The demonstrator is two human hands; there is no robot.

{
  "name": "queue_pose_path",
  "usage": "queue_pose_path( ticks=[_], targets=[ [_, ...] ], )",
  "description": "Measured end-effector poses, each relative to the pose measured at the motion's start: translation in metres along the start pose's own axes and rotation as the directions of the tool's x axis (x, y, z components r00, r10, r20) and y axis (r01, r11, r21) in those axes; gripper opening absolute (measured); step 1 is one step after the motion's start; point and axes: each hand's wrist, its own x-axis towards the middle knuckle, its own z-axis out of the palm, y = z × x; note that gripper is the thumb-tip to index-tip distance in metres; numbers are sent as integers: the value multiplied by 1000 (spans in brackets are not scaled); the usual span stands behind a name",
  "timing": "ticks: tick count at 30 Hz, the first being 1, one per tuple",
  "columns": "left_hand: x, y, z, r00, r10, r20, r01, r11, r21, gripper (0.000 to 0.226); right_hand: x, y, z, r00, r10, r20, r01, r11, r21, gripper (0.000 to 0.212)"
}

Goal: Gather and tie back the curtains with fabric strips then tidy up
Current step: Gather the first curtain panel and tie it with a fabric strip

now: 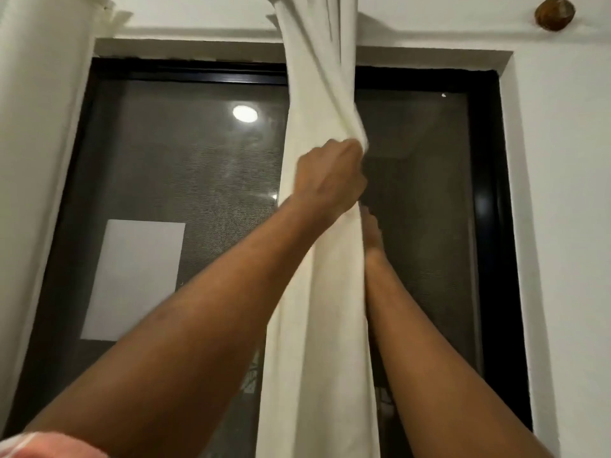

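My left hand [330, 176] has its fingers clenched tight round the cream-white fabric curtain [317, 309]. The cloth is bunched into one twisted column that runs up from my fist to the rail and hangs looser below it, in front of the dark, black-framed glass window [185, 166]. My right hand [372, 233] sits just below the left, against the right edge of the bundle. Its fingers are hidden behind the cloth, and I cannot tell whether they grip or lie flat. I judge the gathering of this curtain to be nearly done. No fabric strip is in sight, so the tying is yet to do, and the tidying after it. A second pale curtain [36, 127] hangs well off to the left of my fist; whether it is tied I cannot see.
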Motion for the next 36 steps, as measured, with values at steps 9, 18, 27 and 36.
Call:
queue_pose_path(
  ticks=[9,18,27,36],
  targets=[
    [-64,-100,54,922,-362,135,330,920,209,22,1,-3,10,999,38,-11,-37,995,95,25],
    [-98,-74,78,905,-422,46,414,853,-319,34,-22,-12,28,999,25,-33,-20,991,132,26],
    [-126,-89,66,778,-626,-53,591,759,-273,20,-36,4,30,977,56,-205,-87,985,-146,19],
    [-138,-81,63,861,-508,-4,487,827,-281,20,-62,-19,44,978,-9,-207,-11,996,-92,22]
  ],
)
